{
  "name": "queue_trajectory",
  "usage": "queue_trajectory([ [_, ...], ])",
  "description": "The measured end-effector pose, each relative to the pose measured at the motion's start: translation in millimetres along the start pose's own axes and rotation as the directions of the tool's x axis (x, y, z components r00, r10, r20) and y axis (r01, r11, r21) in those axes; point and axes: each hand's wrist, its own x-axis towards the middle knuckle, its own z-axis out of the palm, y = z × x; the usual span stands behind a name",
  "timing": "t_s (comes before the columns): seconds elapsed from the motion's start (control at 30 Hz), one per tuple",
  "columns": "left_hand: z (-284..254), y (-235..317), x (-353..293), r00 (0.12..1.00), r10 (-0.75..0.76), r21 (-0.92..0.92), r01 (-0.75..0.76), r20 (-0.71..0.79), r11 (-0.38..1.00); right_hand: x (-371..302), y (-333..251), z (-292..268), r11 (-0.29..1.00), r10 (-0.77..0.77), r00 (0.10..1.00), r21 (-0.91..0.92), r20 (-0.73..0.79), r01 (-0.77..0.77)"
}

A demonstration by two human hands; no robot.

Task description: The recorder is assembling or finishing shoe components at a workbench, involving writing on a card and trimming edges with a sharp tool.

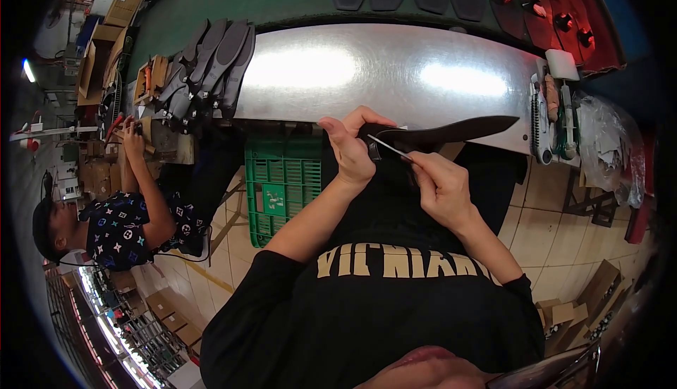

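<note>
My left hand (353, 148) is around the near end of a black shoe (462, 131), its thumb sticking up and its fingers bent behind the piece. The shoe's long, thin, dark sole reaches out to the right, over the bench edge. Between the thumb and fingers of my right hand (444, 186) is a thin, pale rod-like tool (390, 147). The tool's far tip lies at the shoe's end, close to my left palm. A small dark shiny part (374, 151) hangs beside that tip. What my left fingertips press on is hidden.
A shiny metal bench top (395, 64) lies ahead, with stacked black shoes (218, 64) at its left. Beyond runs a green belt (282, 1) carrying several shoes. Hand tools (557, 117) lie right, a green crate (282, 191) below. A co-worker (141, 213) works at left.
</note>
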Motion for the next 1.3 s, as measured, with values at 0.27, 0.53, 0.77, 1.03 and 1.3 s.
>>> queue_trajectory([
  [0.27,-13,-4,24,0.833,-0.456,-0.746,0.514,0.315,0.424,-1,-15,-1,0.999,-0.040,0.999,0.028,0.027,0.039],
  [0.53,13,-27,8,0.738,-0.599,-0.836,0.512,0.311,0.198,8,-5,-5,0.994,0.047,0.999,-0.100,-0.027,-0.050],
  [0.77,18,-18,11,0.776,-0.539,-0.756,0.557,0.327,0.343,-5,-6,11,0.990,0.133,0.991,-0.047,-0.002,-0.133],
  [1.03,12,-17,20,0.783,-0.582,-0.668,0.555,0.219,0.495,-2,-18,7,0.996,0.081,0.992,-0.032,0.093,-0.078],
  [1.3,-74,19,67,0.931,-0.365,-0.487,0.318,0.000,0.813,20,-23,-26,0.994,0.108,0.993,0.016,0.040,-0.108],
])
